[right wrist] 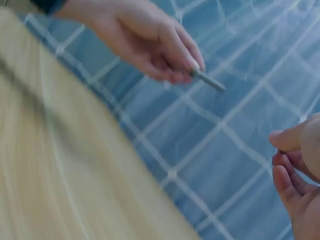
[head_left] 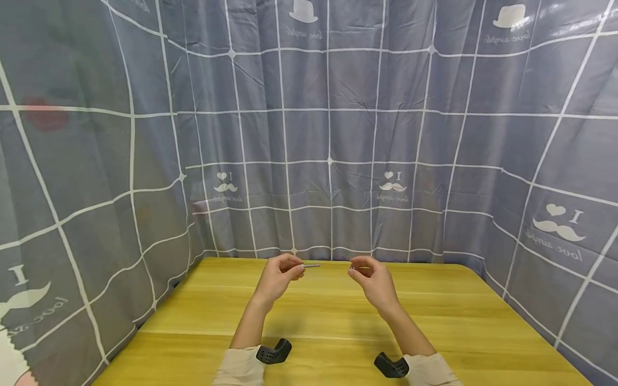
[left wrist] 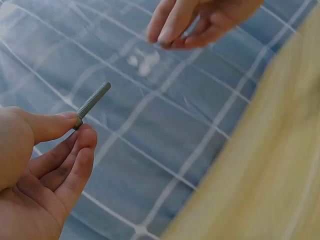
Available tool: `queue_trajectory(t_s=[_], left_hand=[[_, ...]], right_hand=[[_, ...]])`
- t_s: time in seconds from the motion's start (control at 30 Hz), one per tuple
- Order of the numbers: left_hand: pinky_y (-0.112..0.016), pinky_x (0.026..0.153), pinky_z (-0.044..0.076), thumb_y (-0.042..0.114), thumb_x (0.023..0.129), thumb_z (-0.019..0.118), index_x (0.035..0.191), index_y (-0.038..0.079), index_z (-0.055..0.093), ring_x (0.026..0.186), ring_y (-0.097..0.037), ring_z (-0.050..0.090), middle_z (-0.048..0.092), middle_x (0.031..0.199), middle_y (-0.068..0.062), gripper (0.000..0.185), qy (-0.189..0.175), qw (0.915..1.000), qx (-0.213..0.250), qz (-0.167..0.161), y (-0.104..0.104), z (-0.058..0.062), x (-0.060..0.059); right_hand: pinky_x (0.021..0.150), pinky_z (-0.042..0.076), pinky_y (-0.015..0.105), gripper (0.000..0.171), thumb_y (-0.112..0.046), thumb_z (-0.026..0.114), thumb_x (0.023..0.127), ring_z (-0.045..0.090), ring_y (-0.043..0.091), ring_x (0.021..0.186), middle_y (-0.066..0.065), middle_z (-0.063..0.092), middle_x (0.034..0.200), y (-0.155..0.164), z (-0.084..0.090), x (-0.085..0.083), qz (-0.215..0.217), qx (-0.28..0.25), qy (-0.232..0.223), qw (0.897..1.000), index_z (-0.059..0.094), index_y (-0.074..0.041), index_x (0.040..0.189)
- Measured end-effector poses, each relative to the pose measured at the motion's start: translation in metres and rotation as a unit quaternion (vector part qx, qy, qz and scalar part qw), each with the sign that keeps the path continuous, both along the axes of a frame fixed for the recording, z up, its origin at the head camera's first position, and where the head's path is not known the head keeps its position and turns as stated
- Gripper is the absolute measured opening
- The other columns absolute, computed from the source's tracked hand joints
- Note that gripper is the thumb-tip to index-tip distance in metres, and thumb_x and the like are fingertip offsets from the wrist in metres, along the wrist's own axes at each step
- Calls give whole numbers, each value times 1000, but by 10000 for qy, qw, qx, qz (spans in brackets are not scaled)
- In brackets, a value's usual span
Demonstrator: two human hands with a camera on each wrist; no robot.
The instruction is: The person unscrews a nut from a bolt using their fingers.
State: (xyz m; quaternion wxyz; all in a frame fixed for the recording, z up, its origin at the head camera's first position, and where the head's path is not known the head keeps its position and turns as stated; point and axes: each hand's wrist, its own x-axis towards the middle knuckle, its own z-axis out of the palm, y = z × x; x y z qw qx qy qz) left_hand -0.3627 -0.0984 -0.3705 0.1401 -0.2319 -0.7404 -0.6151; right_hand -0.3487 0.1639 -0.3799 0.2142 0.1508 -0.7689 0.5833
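A threaded bolt (left wrist: 92, 104) is pinched by the left hand (head_left: 279, 277); something small, probably a nut (head_left: 353, 267), is pinched by the right hand (head_left: 374, 281). Both are best kept aligned on one axis above the table (head_left: 338, 321).

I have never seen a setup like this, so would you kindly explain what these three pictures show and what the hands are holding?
There is no machine here: a person works with two bare hands, wearing three cameras. The wide picture comes from a head camera looking down at a yellow table in front of a grey curtain. The other two come from cameras on each wrist; their dark mounts show at the sleeves. The left hand pinches a threaded bolt between thumb and fingers, its free end pointing towards the right hand. The right hand's fingers are curled round something small and metallic, too small to name. The two hands are raised above the table, close but apart.
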Motion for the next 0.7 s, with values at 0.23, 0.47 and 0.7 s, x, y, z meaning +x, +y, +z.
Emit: queue_trajectory(t_s=[0.23,0.47,0.7], left_hand=[[-42,81,59,-1,100,66,105,-6,70,86,-30,70,73,90,-11,8,-396,9982,-414,204,-2,-26,-22],[-44,72,60,-7,95,69,95,-11,67,76,-32,69,70,81,-20,4,-611,9949,-701,396,-6,-52,-43],[-40,72,61,-8,93,71,96,-9,66,78,-27,71,71,85,-15,6,-975,9877,-1065,608,-2,-66,-60]], right_hand=[[82,58,44,22,-5,78,92,70,30,98,4,72,101,36,-23,-28,-611,1006,-1,9930,75,-3,114],[78,58,44,19,0,77,92,69,32,95,6,72,96,59,-43,-44,-766,1365,-145,9876,74,1,111],[83,56,48,19,2,76,91,69,32,92,5,72,93,77,-67,-54,-998,1377,-461,9844,73,3,109]])
